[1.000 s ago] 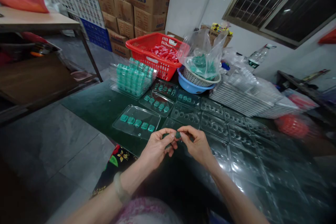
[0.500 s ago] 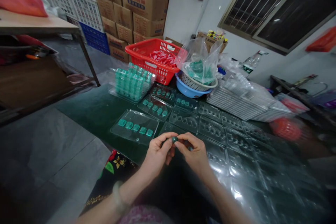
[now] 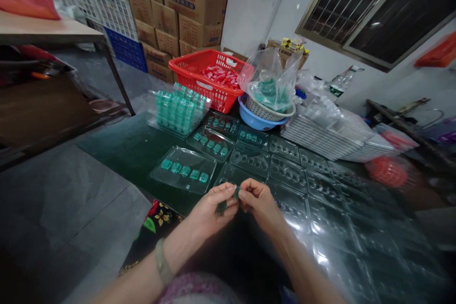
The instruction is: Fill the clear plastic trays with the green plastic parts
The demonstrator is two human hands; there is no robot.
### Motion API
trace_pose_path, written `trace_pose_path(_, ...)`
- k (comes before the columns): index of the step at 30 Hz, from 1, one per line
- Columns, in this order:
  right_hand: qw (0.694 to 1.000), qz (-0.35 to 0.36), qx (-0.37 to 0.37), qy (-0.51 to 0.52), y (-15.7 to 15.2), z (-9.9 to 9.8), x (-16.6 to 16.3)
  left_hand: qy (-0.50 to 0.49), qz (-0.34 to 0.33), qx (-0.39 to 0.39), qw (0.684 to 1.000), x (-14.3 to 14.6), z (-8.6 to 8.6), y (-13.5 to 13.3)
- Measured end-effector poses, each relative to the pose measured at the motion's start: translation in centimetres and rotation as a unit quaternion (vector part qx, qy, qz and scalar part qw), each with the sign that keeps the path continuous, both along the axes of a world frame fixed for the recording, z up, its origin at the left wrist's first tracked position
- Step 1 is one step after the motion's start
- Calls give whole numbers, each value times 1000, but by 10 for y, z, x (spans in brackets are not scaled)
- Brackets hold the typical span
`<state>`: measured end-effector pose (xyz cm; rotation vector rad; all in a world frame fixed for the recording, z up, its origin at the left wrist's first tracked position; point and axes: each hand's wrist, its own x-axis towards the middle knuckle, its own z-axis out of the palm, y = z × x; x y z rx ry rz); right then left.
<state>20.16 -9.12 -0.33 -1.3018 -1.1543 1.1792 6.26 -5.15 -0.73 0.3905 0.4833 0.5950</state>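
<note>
Between the fingertips of both hands is a small dark green piece [image 3: 237, 193], mostly covered by the fingers. My left hand [image 3: 213, 204] is closed in a pinch on its left side. From the right, my right hand [image 3: 261, 202] pinches it too, thumb against forefinger. Just beyond lies a clear plastic tray [image 3: 167, 183] with a row of several green pieces [image 3: 185, 171] in its wells. Another clear tray [image 3: 228, 171] sits right behind my fingertips, partly hidden by them.
Many clear trays [image 3: 288, 178] cover the green table [image 3: 117, 140] to the right. Behind them stand a stack of filled trays [image 3: 174, 114], a red basket [image 3: 185, 67] of pink-wrapped pieces, a blue basin [image 3: 254, 121] holding a strainer and bag, and stacked empty trays [image 3: 317, 133].
Both hands stay at nearly the same place. The fingers have shifted around the green piece, and the left hand has turned so its lower fingers show more.
</note>
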Motion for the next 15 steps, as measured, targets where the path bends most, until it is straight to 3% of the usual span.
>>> trace_pose_path(3,991,-34,68,-112,-1,5,0,6,-9,-80,997,4,-2,5)
trace_pose_path(7,959,-12,139,-248,1,12,5,36,-19,-118,992,7,-3,8)
trace_pose_path(11,963,-25,115,-241,4,9,10,55,-11,-25,998,10,0,7)
trace_pose_path(13,977,-19,81,-197,5,8,13,76,-7,50,996,12,2,7)
trace_pose_path(15,988,-3,45,-149,7,8,18,97,-5,77,992,14,3,9)
